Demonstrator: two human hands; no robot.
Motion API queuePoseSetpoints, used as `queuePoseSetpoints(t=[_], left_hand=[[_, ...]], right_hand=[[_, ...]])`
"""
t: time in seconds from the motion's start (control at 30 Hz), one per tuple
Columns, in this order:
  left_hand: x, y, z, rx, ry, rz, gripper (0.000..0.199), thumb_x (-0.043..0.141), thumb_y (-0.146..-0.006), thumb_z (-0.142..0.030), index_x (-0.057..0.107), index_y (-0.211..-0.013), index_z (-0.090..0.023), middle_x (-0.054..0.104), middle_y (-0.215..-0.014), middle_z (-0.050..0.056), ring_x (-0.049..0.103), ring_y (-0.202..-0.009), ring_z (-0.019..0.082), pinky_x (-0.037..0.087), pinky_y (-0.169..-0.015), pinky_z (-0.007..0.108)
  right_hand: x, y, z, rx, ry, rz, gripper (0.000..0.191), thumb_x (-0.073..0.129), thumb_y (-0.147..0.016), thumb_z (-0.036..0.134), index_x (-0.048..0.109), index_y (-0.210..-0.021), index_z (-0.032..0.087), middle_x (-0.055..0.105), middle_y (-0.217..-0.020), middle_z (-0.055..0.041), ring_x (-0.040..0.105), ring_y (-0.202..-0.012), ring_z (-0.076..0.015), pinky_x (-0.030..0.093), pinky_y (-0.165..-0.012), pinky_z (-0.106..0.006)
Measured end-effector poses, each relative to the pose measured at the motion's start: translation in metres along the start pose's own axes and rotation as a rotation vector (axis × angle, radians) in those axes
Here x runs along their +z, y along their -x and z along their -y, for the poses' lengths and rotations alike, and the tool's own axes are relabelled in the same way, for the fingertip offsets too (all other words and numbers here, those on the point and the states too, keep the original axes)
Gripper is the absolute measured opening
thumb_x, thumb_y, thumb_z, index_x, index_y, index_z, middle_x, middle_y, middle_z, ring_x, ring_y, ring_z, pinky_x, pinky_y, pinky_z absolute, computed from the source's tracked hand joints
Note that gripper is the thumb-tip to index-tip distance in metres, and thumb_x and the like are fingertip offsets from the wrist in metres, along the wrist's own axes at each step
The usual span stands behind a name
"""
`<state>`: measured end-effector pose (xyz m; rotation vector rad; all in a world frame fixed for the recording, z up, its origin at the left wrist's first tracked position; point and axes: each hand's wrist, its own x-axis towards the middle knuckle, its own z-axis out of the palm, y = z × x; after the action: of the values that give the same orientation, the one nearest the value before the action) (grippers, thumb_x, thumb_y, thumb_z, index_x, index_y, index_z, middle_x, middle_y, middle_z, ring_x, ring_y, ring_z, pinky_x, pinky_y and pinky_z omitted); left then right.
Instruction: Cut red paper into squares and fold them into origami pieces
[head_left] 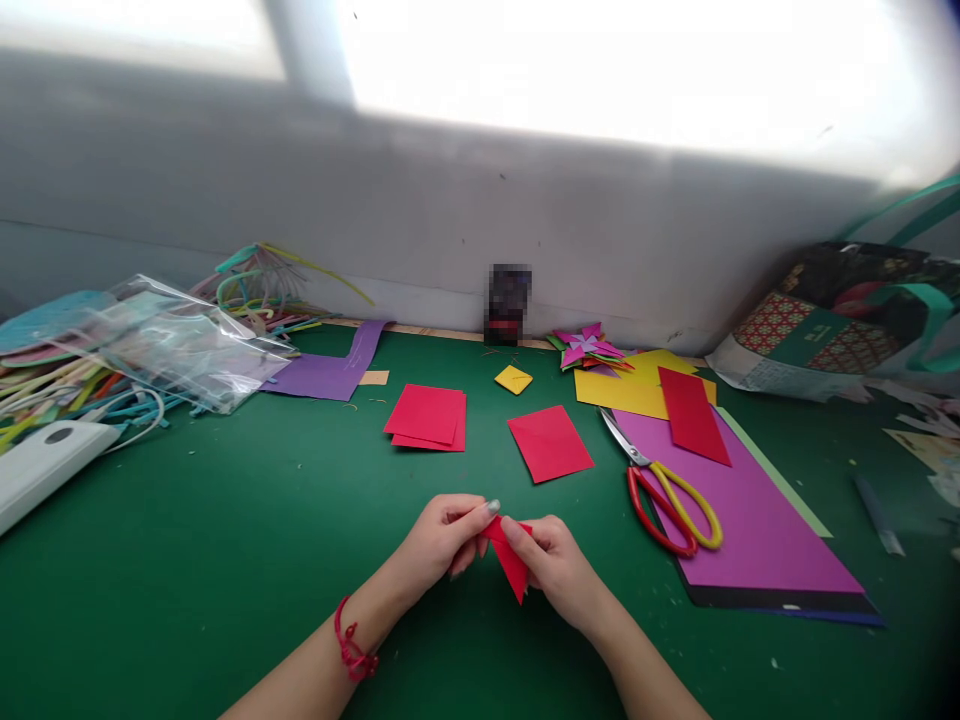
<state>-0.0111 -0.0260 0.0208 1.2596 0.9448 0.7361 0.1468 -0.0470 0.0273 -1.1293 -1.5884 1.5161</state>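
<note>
The left hand (452, 538) is pinching the upper left corner of a small folded red paper (514, 570) between thumb and curled fingers. The right hand (551, 562) is gripping the same paper from its right side, its thumb pressing on the top near the left thumb. The folded paper is sitting between the hands above the green table (225, 560), its narrow point aiming at six o'clock. A red bracelet (352, 645) is circling the left wrist.

Taking the folded paper as the clock's centre, two overlapping red squares (427, 415) are lying at eleven o'clock, and a single red square (551, 443) is lying between twelve and one. A small yellow square (514, 380) is resting at twelve, farther off. Paper stars (585, 347) are sitting at one, just beside yellow paper (626, 388). At two, scissors (660, 490) with one red and one yellow handle are lying partly on a magenta sheet (757, 530); a red strip (694, 415) is overlapping that sheet and the yellow paper. Purple paper (322, 375) is lying at ten, and a clear plastic bag (187, 345) is resting beyond it on colourful thin strips (75, 390).
</note>
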Motion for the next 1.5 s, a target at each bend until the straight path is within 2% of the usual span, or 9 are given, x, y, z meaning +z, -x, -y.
queuePoseSetpoints(t=[0.23, 0.5, 0.67, 0.8, 1.03, 1.17, 1.3, 1.5], left_hand=[[0.001, -0.001, 0.0, -0.026, 0.012, 0.042, 0.042, 0.044, -0.081, -0.046, 0.045, -0.052, -0.014, 0.04, -0.041, -0.006, 0.029, -0.029, 0.003, 0.019, -0.034, 0.019], [0.001, 0.0, 0.0, -0.032, 0.048, 0.076, 0.041, 0.044, -0.082, -0.044, 0.047, -0.054, -0.014, 0.042, -0.043, -0.005, 0.03, -0.029, 0.003, 0.018, -0.034, 0.019], [-0.001, 0.0, 0.002, -0.023, 0.031, 0.076, 0.043, 0.044, -0.081, -0.045, 0.045, -0.052, -0.014, 0.041, -0.041, -0.005, 0.028, -0.028, 0.002, 0.017, -0.034, 0.019], [-0.001, 0.0, 0.002, -0.032, 0.023, 0.084, 0.043, 0.044, -0.081, -0.045, 0.044, -0.051, -0.015, 0.038, -0.039, -0.006, 0.028, -0.028, 0.003, 0.017, -0.034, 0.019], [-0.001, 0.001, 0.001, -0.049, 0.018, 0.091, 0.043, 0.045, -0.081, -0.045, 0.044, -0.05, -0.015, 0.038, -0.038, -0.006, 0.028, -0.028, 0.003, 0.017, -0.034, 0.019], [-0.002, 0.0, 0.0, -0.036, 0.03, 0.085, 0.042, 0.044, -0.082, -0.044, 0.045, -0.052, -0.014, 0.04, -0.04, -0.005, 0.027, -0.028, 0.003, 0.016, -0.034, 0.019], [-0.003, -0.001, -0.001, -0.032, 0.03, 0.067, 0.042, 0.044, -0.082, -0.044, 0.045, -0.052, -0.014, 0.039, -0.04, -0.006, 0.026, -0.028, 0.003, 0.016, -0.034, 0.019], [0.001, -0.001, 0.001, -0.046, 0.023, 0.065, 0.043, 0.042, -0.082, -0.047, 0.046, -0.055, -0.014, 0.041, -0.041, -0.006, 0.028, -0.029, 0.003, 0.019, -0.034, 0.019]], right_hand=[[0.003, 0.003, 0.004, 0.038, -0.017, -0.032, 0.052, 0.034, -0.089, 0.043, 0.037, -0.044, 0.017, 0.028, -0.04, 0.0056, 0.026, -0.039, -0.0064, 0.021, -0.04, -0.022], [0.002, 0.004, 0.003, -0.022, 0.047, -0.035, 0.052, 0.033, -0.09, 0.039, 0.039, -0.044, 0.017, 0.03, -0.04, 0.0052, 0.027, -0.039, -0.0063, 0.023, -0.042, -0.022], [0.004, 0.003, -0.003, -0.096, 0.108, -0.094, 0.054, 0.03, -0.09, 0.041, 0.038, -0.043, 0.017, 0.03, -0.04, 0.0045, 0.029, -0.039, -0.0072, 0.024, -0.043, -0.023], [0.004, 0.003, -0.005, -0.083, 0.105, -0.122, 0.053, 0.028, -0.091, 0.039, 0.035, -0.043, 0.017, 0.031, -0.04, 0.0043, 0.03, -0.04, -0.0076, 0.025, -0.044, -0.023], [0.005, 0.004, -0.003, -0.084, 0.095, -0.102, 0.054, 0.027, -0.092, 0.036, 0.038, -0.043, 0.018, 0.037, -0.039, 0.0032, 0.036, -0.04, -0.0085, 0.029, -0.047, -0.023], [0.005, 0.002, 0.0, -0.101, 0.137, -0.137, 0.05, 0.031, -0.091, 0.036, 0.044, -0.046, 0.017, 0.034, -0.042, 0.004, 0.032, -0.041, -0.0082, 0.025, -0.045, -0.024], [0.003, 0.0, -0.001, -0.079, 0.128, -0.232, 0.043, 0.043, -0.085, 0.038, 0.036, -0.048, 0.018, 0.027, -0.047, 0.0052, 0.026, -0.044, -0.0077, 0.02, -0.044, -0.024], [-0.001, -0.001, 0.0, -0.057, 0.03, -0.186, 0.043, 0.042, -0.086, 0.04, 0.036, -0.05, 0.018, 0.024, -0.048, 0.0058, 0.023, -0.044, -0.0077, 0.018, -0.044, -0.024]])
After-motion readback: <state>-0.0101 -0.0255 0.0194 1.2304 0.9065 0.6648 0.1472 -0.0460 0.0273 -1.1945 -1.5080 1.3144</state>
